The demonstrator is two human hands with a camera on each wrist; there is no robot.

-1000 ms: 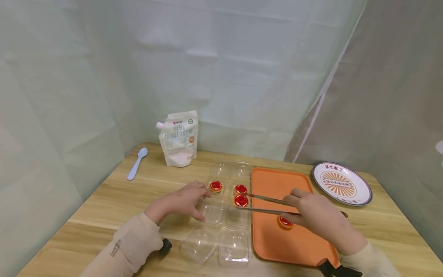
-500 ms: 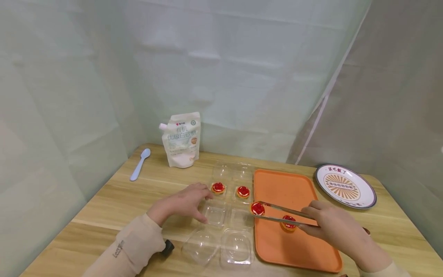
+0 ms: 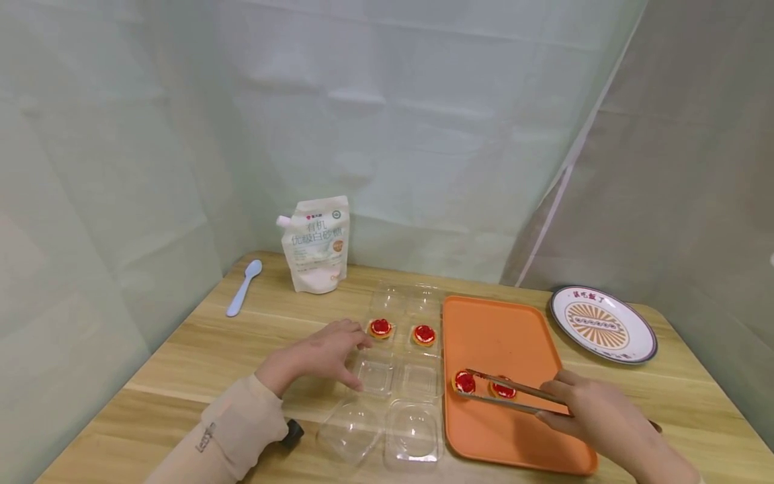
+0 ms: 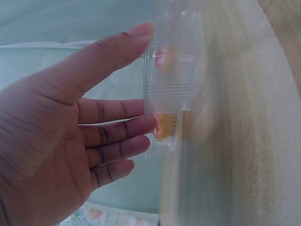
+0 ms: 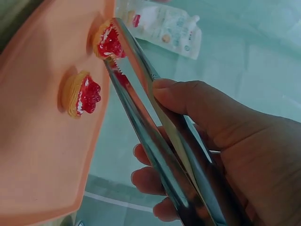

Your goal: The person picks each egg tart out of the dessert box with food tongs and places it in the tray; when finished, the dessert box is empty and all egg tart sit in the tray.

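Note:
In the head view my right hand (image 3: 598, 410) grips metal tongs (image 3: 523, 388) above the orange tray (image 3: 502, 437). Their tips sit around a red-topped tart (image 3: 464, 382) at the tray's left side; in the right wrist view this tart (image 5: 101, 41) appears on or just over the tray. A second tart (image 5: 83, 96) stands beside it. My left hand (image 3: 326, 351) touches the edge of a clear plastic container (image 3: 373, 376), thumb and fingers spread apart along its side (image 4: 171, 96). Two tarts, a left one (image 3: 381, 328) and a right one (image 3: 424, 335), lie in its compartments.
The container's clear domed lid part (image 3: 414, 430) lies toward the front. At the back stands a white pouch (image 3: 317, 249), with a light-blue spoon (image 3: 244, 289) to its left. A patterned plate (image 3: 605, 325) rests right of the tray.
The tongs and the tart between them have moved right, from over the container to the tray, and down beside the other tart. My left hand has stayed at the container.

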